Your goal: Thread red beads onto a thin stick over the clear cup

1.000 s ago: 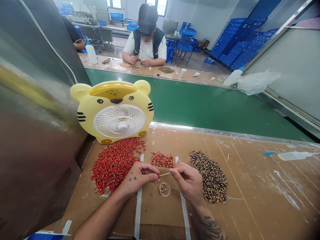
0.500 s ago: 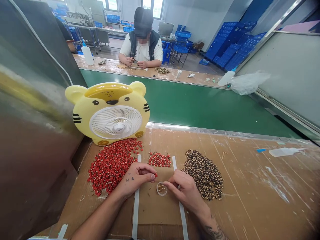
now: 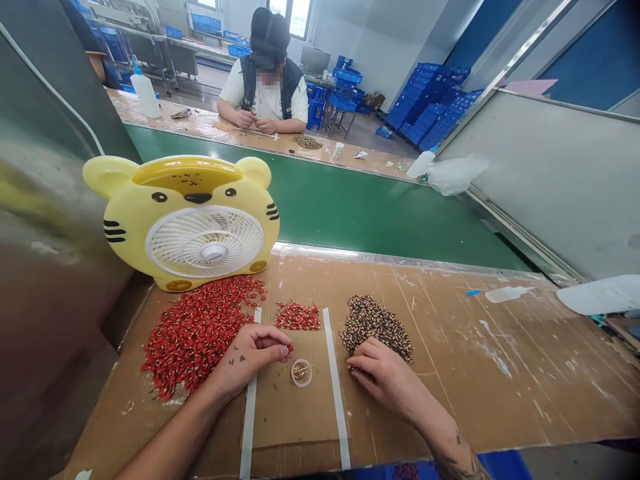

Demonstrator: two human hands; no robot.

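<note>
My left hand (image 3: 249, 355) rests on the cardboard work surface (image 3: 450, 373), its fingertips pinched on a small red piece (image 3: 290, 347). It lies between a large pile of red pieces (image 3: 197, 330) and a small clear cup (image 3: 301, 373) with a thin stick lying in it. My right hand (image 3: 384, 375) lies on the near edge of a pile of dark speckled pieces (image 3: 377, 325), fingers curled down into them. A smaller cluster of red pieces (image 3: 298, 317) sits just beyond the cup, between two white tape strips (image 3: 334, 387).
A yellow tiger-shaped fan (image 3: 187, 220) stands behind the red pile. A green conveyor belt (image 3: 360, 207) runs past the bench; a person sits working across it. A squeeze bottle (image 3: 505, 294) lies at the right, a metal panel (image 3: 45, 253) at the left.
My right hand left the stick in the cup and moved right onto the dark speckled pile. My left hand stays pinched on the red piece. The view shifted rightwards.
</note>
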